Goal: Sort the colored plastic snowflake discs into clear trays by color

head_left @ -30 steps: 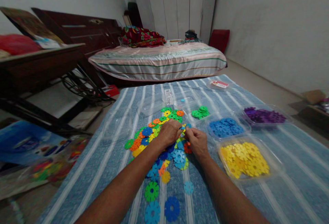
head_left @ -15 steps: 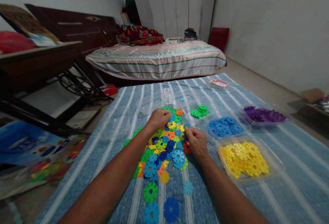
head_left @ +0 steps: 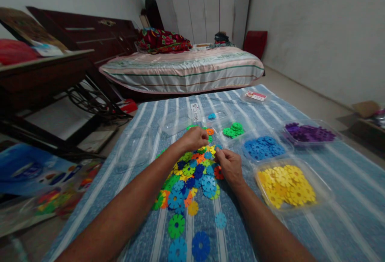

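Observation:
My left hand (head_left: 197,138), fingers closed, hovers over the far part of a mixed heap of plastic snowflake discs (head_left: 189,169). Whatever it may hold is hidden behind the fingers. My right hand (head_left: 231,165) is closed in a pinch at the heap's right side, a blue snowflake disc (head_left: 218,147) showing at its fingertips. An orange-red disc (head_left: 219,172) lies beside that hand. Nearer to me are a green disc (head_left: 176,226), a dark blue disc (head_left: 200,246) and a light blue disc (head_left: 220,220). Beyond my hands, light blue pieces (head_left: 212,116) lie in a clear container.
Clear boxes hold yellow discs (head_left: 287,185), blue discs (head_left: 264,148) and purple discs (head_left: 309,133) on the right. Green discs (head_left: 234,130) sit farther back. A clear tub (head_left: 134,149) stands on the left of the striped cloth (head_left: 339,198). A small red-and-white box (head_left: 255,96) lies at the far edge.
My left hand has shifted slightly right over the heap, and the light blue disc near its fingers no longer shows. More light blue shows in the far container. My right hand stays put.

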Available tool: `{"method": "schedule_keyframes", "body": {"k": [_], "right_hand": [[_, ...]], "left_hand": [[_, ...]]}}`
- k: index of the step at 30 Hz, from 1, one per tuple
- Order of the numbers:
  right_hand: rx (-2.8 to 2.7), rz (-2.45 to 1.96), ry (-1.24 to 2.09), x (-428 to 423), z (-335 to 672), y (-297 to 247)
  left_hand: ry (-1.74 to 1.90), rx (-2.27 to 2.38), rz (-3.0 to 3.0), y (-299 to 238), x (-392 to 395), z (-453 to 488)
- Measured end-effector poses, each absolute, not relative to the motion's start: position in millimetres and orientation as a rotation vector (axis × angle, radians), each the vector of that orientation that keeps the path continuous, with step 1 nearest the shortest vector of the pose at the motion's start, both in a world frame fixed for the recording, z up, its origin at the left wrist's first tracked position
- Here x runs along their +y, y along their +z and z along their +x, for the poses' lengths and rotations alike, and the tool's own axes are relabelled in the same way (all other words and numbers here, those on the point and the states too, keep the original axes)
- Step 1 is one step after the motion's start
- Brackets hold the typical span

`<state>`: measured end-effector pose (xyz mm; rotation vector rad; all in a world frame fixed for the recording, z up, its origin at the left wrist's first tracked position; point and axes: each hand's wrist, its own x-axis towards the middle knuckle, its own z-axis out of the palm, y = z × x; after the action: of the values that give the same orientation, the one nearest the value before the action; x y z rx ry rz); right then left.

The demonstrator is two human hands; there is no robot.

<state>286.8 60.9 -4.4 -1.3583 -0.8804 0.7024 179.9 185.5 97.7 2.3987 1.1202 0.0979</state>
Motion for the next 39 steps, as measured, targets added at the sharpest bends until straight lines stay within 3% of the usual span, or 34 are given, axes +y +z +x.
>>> {"method": "schedule_keyframes", "body": {"k": [7,14,24,31,39], "right_hand": [[-0.800,-1.324,0.750,59,287,2],[-0.759,-1.311,0.763,58,287,4],[-0.755,-1.313,0.766,58,287,4],[-0.772,-1.318,0.773,60,286,1],[-0.784,-1.327,0.746,60,285,2]], "left_hand": [[-0.451,1.197,2.759,96,144,186],[-0.485,1.239,2.703,92,145,184],[-0.198,1.229,2.545,85,149,181],[0.049,1.134,2.058,91,181,169],[0.933,1.304,1.514,123,221,200]]}}
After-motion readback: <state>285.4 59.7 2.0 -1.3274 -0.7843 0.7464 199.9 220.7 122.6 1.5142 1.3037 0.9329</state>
